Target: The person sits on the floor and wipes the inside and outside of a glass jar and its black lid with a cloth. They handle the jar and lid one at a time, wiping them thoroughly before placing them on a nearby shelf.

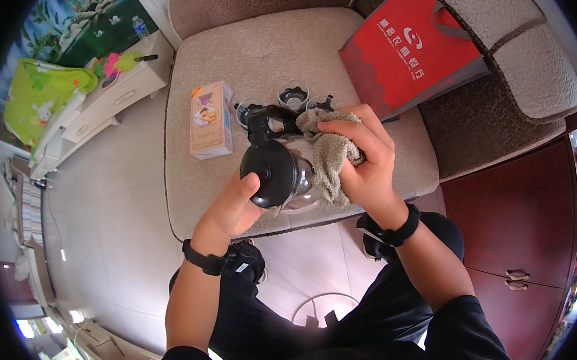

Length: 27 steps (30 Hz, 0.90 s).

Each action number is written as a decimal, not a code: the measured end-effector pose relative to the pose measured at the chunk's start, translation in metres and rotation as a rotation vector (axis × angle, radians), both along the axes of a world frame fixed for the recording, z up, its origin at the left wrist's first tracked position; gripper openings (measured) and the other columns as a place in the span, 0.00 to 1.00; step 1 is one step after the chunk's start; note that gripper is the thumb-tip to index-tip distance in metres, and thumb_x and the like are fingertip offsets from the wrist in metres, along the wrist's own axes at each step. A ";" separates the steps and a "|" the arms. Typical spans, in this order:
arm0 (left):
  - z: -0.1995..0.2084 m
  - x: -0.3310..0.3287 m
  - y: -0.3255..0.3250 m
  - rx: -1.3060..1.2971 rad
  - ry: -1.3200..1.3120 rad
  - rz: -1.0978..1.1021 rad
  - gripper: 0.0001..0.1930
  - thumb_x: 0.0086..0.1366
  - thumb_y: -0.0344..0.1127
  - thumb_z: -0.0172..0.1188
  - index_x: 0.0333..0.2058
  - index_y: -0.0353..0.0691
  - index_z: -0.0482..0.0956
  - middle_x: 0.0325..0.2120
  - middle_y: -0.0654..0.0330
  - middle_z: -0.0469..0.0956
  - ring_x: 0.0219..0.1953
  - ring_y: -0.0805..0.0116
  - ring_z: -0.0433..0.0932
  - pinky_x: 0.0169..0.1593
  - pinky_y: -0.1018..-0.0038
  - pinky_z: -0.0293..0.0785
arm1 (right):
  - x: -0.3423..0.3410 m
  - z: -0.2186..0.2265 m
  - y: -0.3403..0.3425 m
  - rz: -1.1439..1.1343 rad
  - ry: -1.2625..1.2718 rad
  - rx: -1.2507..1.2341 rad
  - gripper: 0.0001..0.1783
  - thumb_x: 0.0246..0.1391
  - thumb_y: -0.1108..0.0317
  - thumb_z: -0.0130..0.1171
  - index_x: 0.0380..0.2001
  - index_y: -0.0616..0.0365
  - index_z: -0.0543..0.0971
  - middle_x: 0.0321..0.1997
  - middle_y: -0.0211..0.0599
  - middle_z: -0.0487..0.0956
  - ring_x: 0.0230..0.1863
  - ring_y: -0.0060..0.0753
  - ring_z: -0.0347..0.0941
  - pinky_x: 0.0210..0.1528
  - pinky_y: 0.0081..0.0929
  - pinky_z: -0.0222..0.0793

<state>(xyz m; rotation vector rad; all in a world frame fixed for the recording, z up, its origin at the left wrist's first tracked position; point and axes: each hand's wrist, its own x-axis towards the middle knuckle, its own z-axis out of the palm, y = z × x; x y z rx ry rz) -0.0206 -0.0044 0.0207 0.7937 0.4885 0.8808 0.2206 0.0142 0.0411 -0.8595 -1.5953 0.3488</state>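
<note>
A glass teapot (305, 179) with a black lid and black handle is held up over the front edge of a beige sofa seat. My left hand (233, 204) grips it, with the thumb on the lid's rim and the other fingers mostly hidden beneath. In my right hand (373, 150) a greenish-grey cloth (332, 160) is bunched and pressed against the pot's right side near the handle. Just behind the pot stand several small glass cups with dark parts, one of them a glass cup (293, 97) at the middle.
A pale pink box (211, 120) stands left of the cups on the sofa seat (259, 48). To the right, a red paper bag (413, 51) leans on the sofa. Dark red cabinet doors (505, 212) are at right; a white low cabinet (112, 98) runs along the left wall.
</note>
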 end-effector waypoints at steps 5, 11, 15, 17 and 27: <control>0.000 0.009 -0.004 -0.010 0.043 0.095 0.43 0.64 0.57 0.73 0.69 0.41 0.66 0.57 0.60 0.77 0.62 0.67 0.77 0.64 0.66 0.77 | -0.001 -0.002 -0.003 -0.056 -0.017 0.006 0.18 0.45 0.79 0.65 0.43 0.59 0.87 0.45 0.49 0.81 0.44 0.50 0.82 0.47 0.36 0.79; -0.002 0.021 -0.005 -0.074 0.049 0.329 0.35 0.69 0.51 0.66 0.69 0.42 0.68 0.62 0.60 0.75 0.65 0.65 0.75 0.69 0.62 0.71 | -0.023 0.018 -0.029 -0.077 -0.176 0.188 0.25 0.33 0.74 0.72 0.43 0.54 0.88 0.45 0.44 0.79 0.43 0.50 0.79 0.42 0.39 0.79; -0.003 0.026 -0.007 -0.131 -0.035 0.306 0.36 0.70 0.57 0.64 0.70 0.45 0.68 0.66 0.61 0.74 0.68 0.62 0.72 0.72 0.57 0.68 | -0.019 0.012 -0.022 -0.127 -0.302 0.295 0.31 0.28 0.70 0.75 0.46 0.51 0.87 0.47 0.42 0.78 0.43 0.49 0.78 0.39 0.38 0.78; -0.005 0.022 -0.007 -0.090 0.013 0.271 0.39 0.70 0.64 0.58 0.72 0.49 0.66 0.68 0.57 0.72 0.71 0.59 0.71 0.73 0.54 0.66 | -0.010 0.009 -0.016 -0.133 -0.296 0.274 0.33 0.30 0.71 0.74 0.49 0.51 0.85 0.49 0.44 0.78 0.45 0.51 0.78 0.40 0.41 0.78; -0.016 0.026 0.000 -0.058 0.059 0.317 0.39 0.72 0.70 0.51 0.72 0.52 0.67 0.69 0.57 0.72 0.71 0.57 0.71 0.72 0.49 0.65 | -0.011 0.004 -0.008 -0.207 -0.238 0.150 0.29 0.33 0.73 0.72 0.46 0.50 0.85 0.52 0.44 0.79 0.48 0.51 0.78 0.43 0.42 0.78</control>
